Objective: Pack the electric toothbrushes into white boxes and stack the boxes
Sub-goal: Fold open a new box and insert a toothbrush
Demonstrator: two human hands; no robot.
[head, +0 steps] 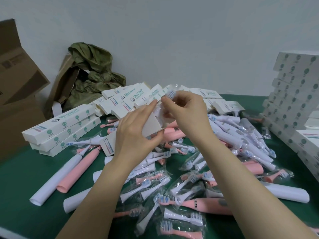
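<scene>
My left hand [136, 133] grips a white box [151, 125] at its open end, flap up, above the middle of the table. My right hand [186, 111] pinches a white brush head in clear wrap [170, 94] at the box's mouth. Below lies a heap of wrapped brush heads [172, 185], white and pink. White toothbrush handles [229, 133] and pink handles [82, 168] lie around it. Flat, unfilled boxes [124, 99] are piled behind my hands. Closed boxes form a short stack at the left [62, 130] and a tall stack at the right [293, 94].
The table has a green cover [20, 192]. Brown cardboard cartons [15, 94] stand at the left edge. A crumpled olive bag [93, 78] leans on the white wall behind the flat boxes. Rolled white paper sleeves [286, 193] lie at the front right.
</scene>
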